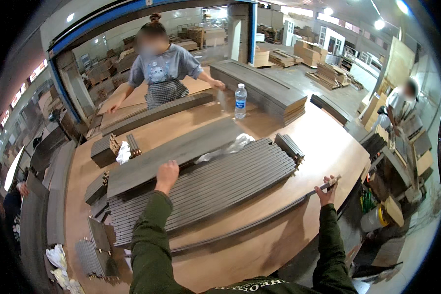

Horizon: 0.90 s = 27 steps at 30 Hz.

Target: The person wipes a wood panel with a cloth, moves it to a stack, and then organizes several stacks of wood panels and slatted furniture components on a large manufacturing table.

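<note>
My right hand (327, 193) grips one end of a long, thin grey wooden strip (264, 215), whose bare wood end sticks out past my fingers. The strip runs left along the near side of the table, and its far end passes behind my left forearm. My left hand (167, 175) is closed at the near edge of a wide grey board (186, 147); its fingertips are hidden, so what it holds, if anything, does not show. Below that hand, many similar grey strips (215, 186) lie side by side in a broad stack. Crumpled clear plastic (228, 148) lies between board and stack.
A water bottle (240, 101) stands beyond the board, beside stacked grey panels (259, 88). Short grey pieces (95, 257) are piled at the left, near white cloths (59, 259). Across the table (328, 152) stands another person (164, 73); others are at both sides.
</note>
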{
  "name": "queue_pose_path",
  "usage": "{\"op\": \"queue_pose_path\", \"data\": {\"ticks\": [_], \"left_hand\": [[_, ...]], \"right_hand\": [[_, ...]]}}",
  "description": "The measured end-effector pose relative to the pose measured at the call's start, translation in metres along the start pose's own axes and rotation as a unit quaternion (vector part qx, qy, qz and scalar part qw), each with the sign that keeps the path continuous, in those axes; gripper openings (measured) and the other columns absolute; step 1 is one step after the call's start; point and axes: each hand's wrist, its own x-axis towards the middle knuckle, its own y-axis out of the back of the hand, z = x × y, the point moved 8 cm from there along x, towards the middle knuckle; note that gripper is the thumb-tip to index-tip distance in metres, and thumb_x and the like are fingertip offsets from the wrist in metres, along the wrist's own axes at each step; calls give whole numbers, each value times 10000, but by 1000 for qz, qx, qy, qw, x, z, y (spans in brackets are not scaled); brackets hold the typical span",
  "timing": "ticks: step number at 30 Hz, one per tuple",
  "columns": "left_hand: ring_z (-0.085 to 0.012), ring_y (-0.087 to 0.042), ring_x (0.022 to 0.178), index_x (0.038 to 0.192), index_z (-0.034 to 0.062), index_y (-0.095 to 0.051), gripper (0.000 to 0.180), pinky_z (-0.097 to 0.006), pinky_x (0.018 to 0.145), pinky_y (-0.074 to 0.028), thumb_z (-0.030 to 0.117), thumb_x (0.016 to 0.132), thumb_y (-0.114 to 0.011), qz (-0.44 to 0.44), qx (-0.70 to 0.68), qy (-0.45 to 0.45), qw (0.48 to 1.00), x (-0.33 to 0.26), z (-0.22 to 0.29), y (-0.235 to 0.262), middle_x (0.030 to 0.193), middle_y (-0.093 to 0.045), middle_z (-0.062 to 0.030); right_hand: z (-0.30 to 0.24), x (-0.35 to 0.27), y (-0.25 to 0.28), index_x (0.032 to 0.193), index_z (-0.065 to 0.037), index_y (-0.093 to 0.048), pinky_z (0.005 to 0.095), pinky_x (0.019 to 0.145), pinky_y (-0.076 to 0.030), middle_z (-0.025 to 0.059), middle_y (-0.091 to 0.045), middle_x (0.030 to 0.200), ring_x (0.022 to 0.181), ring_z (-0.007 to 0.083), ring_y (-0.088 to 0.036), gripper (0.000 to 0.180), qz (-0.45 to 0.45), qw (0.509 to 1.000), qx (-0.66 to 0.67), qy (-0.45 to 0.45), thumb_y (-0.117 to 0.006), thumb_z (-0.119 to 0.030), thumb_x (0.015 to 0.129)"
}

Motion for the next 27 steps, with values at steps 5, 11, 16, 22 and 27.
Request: {"op": "queue_pose_path", "data": {"ticks": [5,11,16,22,27], "left_hand": [[-286,-584,709,792,56,-539,94,-375,639,-430,140,823,-567,139,-59,18,988,32,-27,130,713,-575,-108],[-267,-568,688,826,58,-534,62,-353,613,-418,117,834,-550,167,-13,-33,985,32,-6,181,761,-535,-96],[-248,-558,657,862,75,-536,83,-343,601,-421,156,852,-547,119,29,-57,991,-3,-14,156,757,-518,-82],[-282,-553,655,1083,99,-554,389,-383,615,-435,359,807,-639,-74,-78,-106,989,-65,35,100,803,-540,-82],[-345,-509,1065,1263,86,-484,723,-461,896,-398,491,709,-711,-136,-150,86,976,-83,-8,66,1148,-545,-160]], "right_hand": [[-3,0,5,1317,-76,-267,346,935,-413,83,-423,1199,1133,199,-421,824,8,995,80,-62,-762,38,668],[-20,3,6,1321,-92,-264,404,884,-488,114,-453,1203,1161,231,-441,880,-5,1000,-15,-4,-805,-24,630],[-20,1,7,1308,-79,-264,396,927,-460,120,-454,1193,1133,237,-462,881,11,1000,0,-6,-813,-35,621],[-21,-4,11,1309,-74,-252,386,927,-469,126,-422,1234,1139,233,-444,877,6,999,22,-36,-811,-34,634],[-20,-6,4,1319,-62,-239,373,938,-461,131,-417,1252,1155,215,-418,873,-4,996,55,-65,-808,-52,658]]}}
